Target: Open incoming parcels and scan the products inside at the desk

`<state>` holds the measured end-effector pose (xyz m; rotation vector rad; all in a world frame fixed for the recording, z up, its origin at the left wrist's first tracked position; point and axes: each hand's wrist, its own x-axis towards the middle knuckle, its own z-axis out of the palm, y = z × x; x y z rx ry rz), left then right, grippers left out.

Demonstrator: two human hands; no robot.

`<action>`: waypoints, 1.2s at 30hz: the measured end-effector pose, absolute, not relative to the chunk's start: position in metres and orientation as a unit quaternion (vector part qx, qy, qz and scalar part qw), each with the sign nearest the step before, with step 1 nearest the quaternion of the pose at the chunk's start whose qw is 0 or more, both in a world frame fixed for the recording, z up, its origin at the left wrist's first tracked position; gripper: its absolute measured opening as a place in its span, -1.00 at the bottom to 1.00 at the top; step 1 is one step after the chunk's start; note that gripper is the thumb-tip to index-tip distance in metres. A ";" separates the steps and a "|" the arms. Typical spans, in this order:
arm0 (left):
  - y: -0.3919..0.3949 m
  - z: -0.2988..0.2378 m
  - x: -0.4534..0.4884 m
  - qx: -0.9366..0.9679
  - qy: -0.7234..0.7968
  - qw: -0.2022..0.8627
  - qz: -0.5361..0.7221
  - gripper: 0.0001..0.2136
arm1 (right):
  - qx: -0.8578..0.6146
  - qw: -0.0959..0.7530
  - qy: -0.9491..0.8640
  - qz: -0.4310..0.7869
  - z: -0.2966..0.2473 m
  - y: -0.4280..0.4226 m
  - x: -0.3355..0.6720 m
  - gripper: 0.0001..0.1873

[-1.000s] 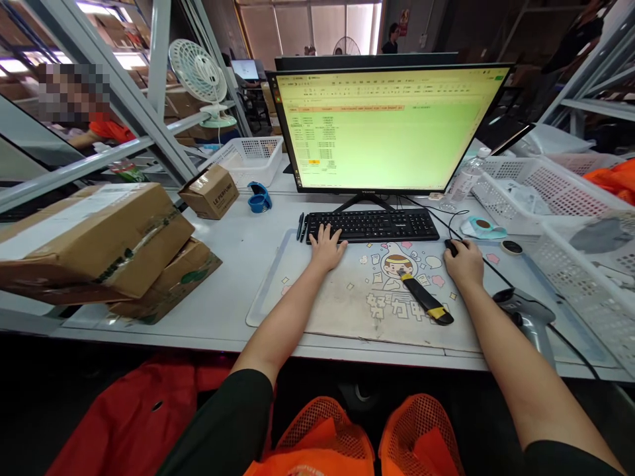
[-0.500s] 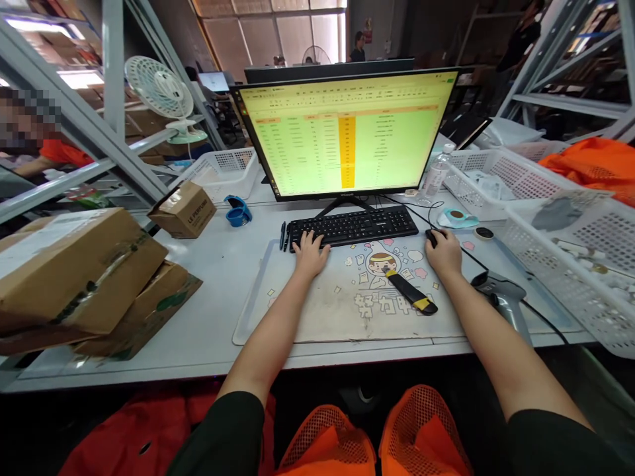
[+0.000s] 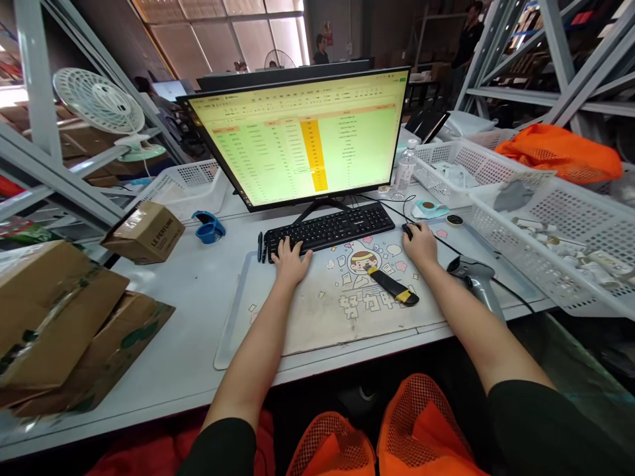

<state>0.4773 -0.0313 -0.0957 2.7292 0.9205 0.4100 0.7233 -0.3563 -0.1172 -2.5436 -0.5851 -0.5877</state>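
Observation:
My left hand [image 3: 292, 261] rests with spread fingers on the lower left keys of a black keyboard [image 3: 337, 228]. On the right, my right hand [image 3: 419, 243] is wrapped over a black computer mouse [image 3: 407, 230], most of which it hides. Behind the keyboard stands a monitor [image 3: 268, 152] showing a spreadsheet with one orange column. Between my forearms a black and yellow utility knife [image 3: 394, 285] lies on a printed desk mat [image 3: 307, 324]. A grey barcode scanner [image 3: 473, 276] lies beside my right forearm.
Cardboard boxes [image 3: 54, 311] are stacked at the left, with a smaller box [image 3: 149, 231] behind. A blue tape roll [image 3: 208, 228] is near the monitor. White baskets [image 3: 555, 291] line the right side, near a water bottle [image 3: 405, 168]. A fan [image 3: 99, 99] hangs on the left frame.
The view has turned to the right, so things on the desk appear further left. Both hands keep their places on the keyboard and mouse.

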 end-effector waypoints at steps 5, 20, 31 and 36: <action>-0.030 -0.097 0.477 0.932 0.310 0.111 0.149 -0.42 | -0.931 0.227 -0.202 -0.204 -0.117 -0.357 0.724 -0.51; -0.033 -0.095 0.474 0.933 0.314 0.113 0.132 -0.43 | -0.917 0.241 -0.235 -0.215 -0.124 -0.358 0.730 -0.48; -0.033 -0.095 0.474 0.933 0.312 0.120 0.132 -0.43 | -0.914 0.247 -0.240 -0.216 -0.124 -0.357 0.729 -0.46; -0.033 -0.093 0.474 0.933 0.314 0.124 0.127 -0.42 | -0.914 0.248 -0.234 -0.218 -0.124 -0.357 0.730 -0.44</action>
